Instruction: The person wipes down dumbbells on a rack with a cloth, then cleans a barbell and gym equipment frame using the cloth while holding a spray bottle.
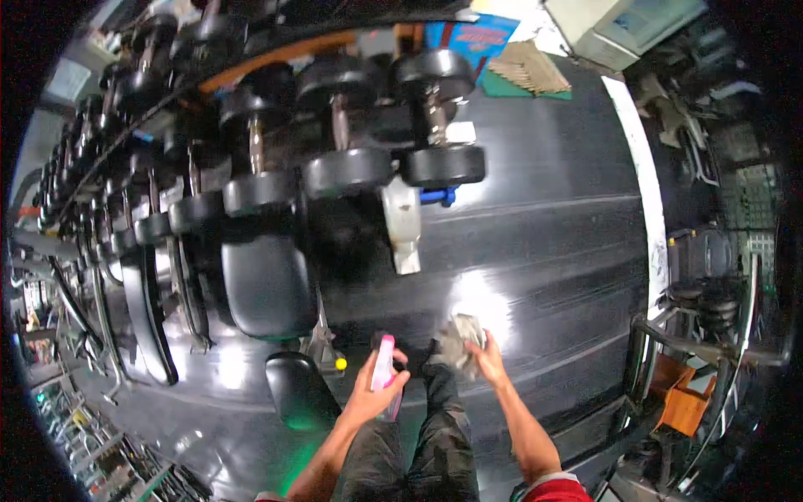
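Observation:
My left hand [374, 391] is wrapped round a spray bottle with a pink and white head [384, 361], held low in front of my legs. A crumpled greyish cloth [459, 341] is gripped in my right hand [488, 360], a little further forward and to the right. Both hands are in the air above the dark floor, apart from each other. Ahead and to the left, black dumbbells [347, 172] with metal handles lie in rows on a rack, beyond the reach of either hand at this moment. Some of the view is smeared by motion.
Black padded benches [266, 284] stand at the left below the dumbbell rack, whose pale foot [403, 230] rests on the floor. Ahead lies a flattened brown cardboard stack [529, 70] beside a blue box [473, 38]. A wooden box [682, 402] and gym machines are at the right.

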`<state>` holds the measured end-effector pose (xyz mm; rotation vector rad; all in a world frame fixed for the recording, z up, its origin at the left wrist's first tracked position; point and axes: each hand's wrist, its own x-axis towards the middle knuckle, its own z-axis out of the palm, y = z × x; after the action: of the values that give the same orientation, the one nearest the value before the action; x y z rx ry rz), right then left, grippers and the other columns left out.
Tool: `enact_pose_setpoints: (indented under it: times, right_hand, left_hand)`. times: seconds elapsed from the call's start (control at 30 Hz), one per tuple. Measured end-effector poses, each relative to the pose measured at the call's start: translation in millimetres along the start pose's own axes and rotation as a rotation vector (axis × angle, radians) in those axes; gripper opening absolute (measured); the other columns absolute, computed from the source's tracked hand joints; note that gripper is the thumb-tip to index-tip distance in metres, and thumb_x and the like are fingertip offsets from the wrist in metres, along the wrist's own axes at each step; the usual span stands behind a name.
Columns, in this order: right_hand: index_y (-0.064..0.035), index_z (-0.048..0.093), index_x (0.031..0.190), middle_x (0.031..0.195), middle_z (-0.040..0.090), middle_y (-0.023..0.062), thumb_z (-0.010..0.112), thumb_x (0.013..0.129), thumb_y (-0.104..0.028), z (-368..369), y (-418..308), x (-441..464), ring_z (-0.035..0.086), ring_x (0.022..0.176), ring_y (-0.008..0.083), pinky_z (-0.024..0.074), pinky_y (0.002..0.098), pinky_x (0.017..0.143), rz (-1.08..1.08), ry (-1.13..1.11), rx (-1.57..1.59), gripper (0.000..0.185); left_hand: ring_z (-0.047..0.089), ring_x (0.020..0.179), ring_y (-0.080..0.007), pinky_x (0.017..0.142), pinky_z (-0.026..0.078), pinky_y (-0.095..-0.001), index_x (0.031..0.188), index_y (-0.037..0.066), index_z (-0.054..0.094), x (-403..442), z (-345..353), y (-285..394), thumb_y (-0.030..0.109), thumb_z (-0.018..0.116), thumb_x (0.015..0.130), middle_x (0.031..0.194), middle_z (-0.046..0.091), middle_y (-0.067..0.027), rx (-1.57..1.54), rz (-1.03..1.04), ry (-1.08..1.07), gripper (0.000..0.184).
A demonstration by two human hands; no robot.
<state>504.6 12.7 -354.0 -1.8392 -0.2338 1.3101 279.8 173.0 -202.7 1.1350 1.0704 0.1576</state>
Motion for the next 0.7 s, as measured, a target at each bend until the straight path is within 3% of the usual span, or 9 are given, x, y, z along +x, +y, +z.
enact_pose_setpoints:
  times: [0.07,0.13,0.27,0.3,0.33,0.37,0.47,0.5,0.7]
  right_hand:
    - [0.001,0.046,0.126,0.114,0.059,0.0131,0.062,0.086,-0.022,-20.7,-18.1,-51.2,0.057,0.103,0.0227,0.0461,0.0346,0.09,0.23,-0.035,0.351,0.049]
    - [0.0009,0.045,0.127,0.116,0.058,0.0148,0.058,0.088,-0.022,-33.2,-47.1,-100.1,0.057,0.107,0.0246,0.0488,0.0399,0.09,0.291,-0.078,0.681,0.047]
    - [0.0012,0.039,0.131,0.121,0.053,0.0161,0.055,0.09,-0.024,-45.4,-56.3,-167.5,0.056,0.108,0.0277,0.0483,0.0417,0.091,0.036,0.031,0.993,0.051]
    - [0.0013,0.038,0.131,0.121,0.054,0.0163,0.056,0.09,-0.026,-54.1,-56.1,-182.1,0.056,0.109,0.0287,0.0482,0.0424,0.091,0.026,0.055,0.964,0.053]
    - [-0.0008,0.036,0.133,0.126,0.052,0.0164,0.046,0.095,-0.023,-63.7,-57.0,-195.6,0.054,0.113,0.029,0.0472,0.0444,0.094,-0.003,0.047,0.942,0.045]
    - [-0.0009,0.035,0.134,0.127,0.051,0.0165,0.046,0.095,-0.025,-71.9,-56.3,-206.7,0.054,0.113,0.0288,0.0466,0.0439,0.094,-0.041,0.064,0.963,0.047]
    - [0.0001,0.039,0.131,0.124,0.053,0.0148,0.049,0.095,-0.025,-99.7,-69.9,-249.0,0.055,0.111,0.0253,0.0469,0.0405,0.093,-0.14,0.142,1.067,0.045]
    - [0.0011,0.043,0.128,0.12,0.056,0.0129,0.05,0.095,-0.024,-108.9,-77.0,-260.5,0.057,0.107,0.0221,0.0478,0.0375,0.092,-0.171,0.181,1.124,0.042]
    - [-0.0002,0.046,0.127,0.12,0.056,0.0128,0.051,0.094,-0.02,-170.2,-48.3,-311.8,0.057,0.108,0.0235,0.0475,0.0372,0.091,-0.321,0.395,1.119,0.039]
  left_hand:
    - [0.053,0.065,-0.0064,0.059,0.045,-0.0248,0.104,0.005,0.054,-17.3,16.6,1.7,0.006,0.063,0.084,0.083,0.056,0.0007,-0.131,0.091,-0.06,0.022]
    - [0.054,0.066,-0.0058,0.059,0.046,-0.023,0.104,0.005,0.053,-34.9,32.6,9.6,0.006,0.063,0.084,0.086,0.058,-0.0002,-0.156,0.08,-0.144,0.022]
    - [0.054,0.063,-0.0063,0.057,0.047,-0.0232,0.109,0.004,0.052,-60.0,68.6,33.1,0.006,0.063,0.085,0.086,0.058,-0.0003,-0.103,0.114,-0.302,0.027]
    - [0.055,0.066,-0.0074,0.058,0.048,-0.0239,0.114,0.003,0.05,-65.0,77.4,38.1,0.004,0.062,0.085,0.089,0.059,-0.0024,-0.061,0.154,-0.341,0.031]
    - [0.056,0.069,-0.0085,0.06,0.05,-0.0247,0.119,0.002,0.047,-67.8,87.7,43.6,0.003,0.06,0.086,0.091,0.059,-0.0046,-0.02,0.196,-0.383,0.036]
    - [0.057,0.072,-0.0096,0.062,0.051,-0.0254,0.125,0.001,0.045,-69.7,99.8,50.3,0.001,0.059,0.086,0.094,0.059,-0.0067,0.018,0.235,-0.426,0.041]
    - [0.058,0.066,-0.0084,0.06,0.05,-0.0245,0.118,0.0,0.049,-76.1,136.5,76.8,0.005,0.06,0.087,0.093,0.059,-0.0037,0.084,0.358,-0.504,0.034]
    - [0.058,0.066,-0.0091,0.062,0.051,-0.0251,0.124,-0.002,0.046,-76.1,148.8,85.3,0.004,0.059,0.088,0.094,0.059,-0.0054,0.155,0.448,-0.54,0.039]
    - [0.063,0.068,-0.0117,0.064,0.051,-0.0253,0.128,-0.002,0.044,-89.5,222.9,145.2,0.005,0.057,0.088,0.098,0.062,-0.0086,0.188,0.519,-0.734,0.042]
